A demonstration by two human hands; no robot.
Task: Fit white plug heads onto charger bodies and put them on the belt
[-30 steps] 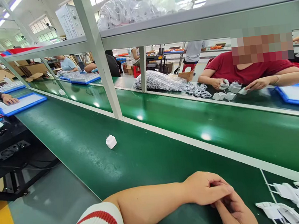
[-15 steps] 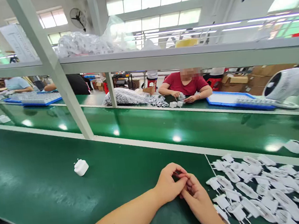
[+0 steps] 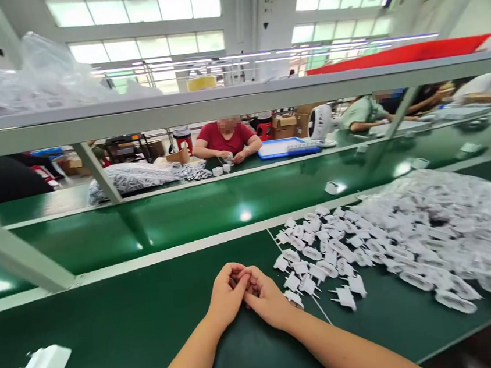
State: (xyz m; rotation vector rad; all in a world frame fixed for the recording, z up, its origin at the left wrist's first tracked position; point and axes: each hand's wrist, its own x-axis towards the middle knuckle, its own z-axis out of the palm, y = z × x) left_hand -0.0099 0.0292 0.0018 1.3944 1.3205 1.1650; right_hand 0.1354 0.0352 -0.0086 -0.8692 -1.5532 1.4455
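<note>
My left hand (image 3: 227,296) and my right hand (image 3: 266,300) meet above the green bench, fingers curled and fingertips pressed together. Whether anything small lies between them is hidden; no white part shows there. Just right of my right hand spreads a pile of white plastic plug parts (image 3: 316,245) with prongs, some lying on their sides. One white plug adapter (image 3: 49,365) sits alone at the lower left, well away from my left hand.
A clear plastic bag (image 3: 463,214) of white parts lies on the right. Behind the bench runs a green conveyor belt (image 3: 196,212) carrying a few white pieces. A shelf beam (image 3: 220,111) crosses above. Opposite, a person in red (image 3: 228,139) handles parts near a blue tray (image 3: 288,147).
My view has swung to the right, bringing the plastic bag and more people into sight. My hands stay joined in the same pose, and the lone adapter appears farther left.
</note>
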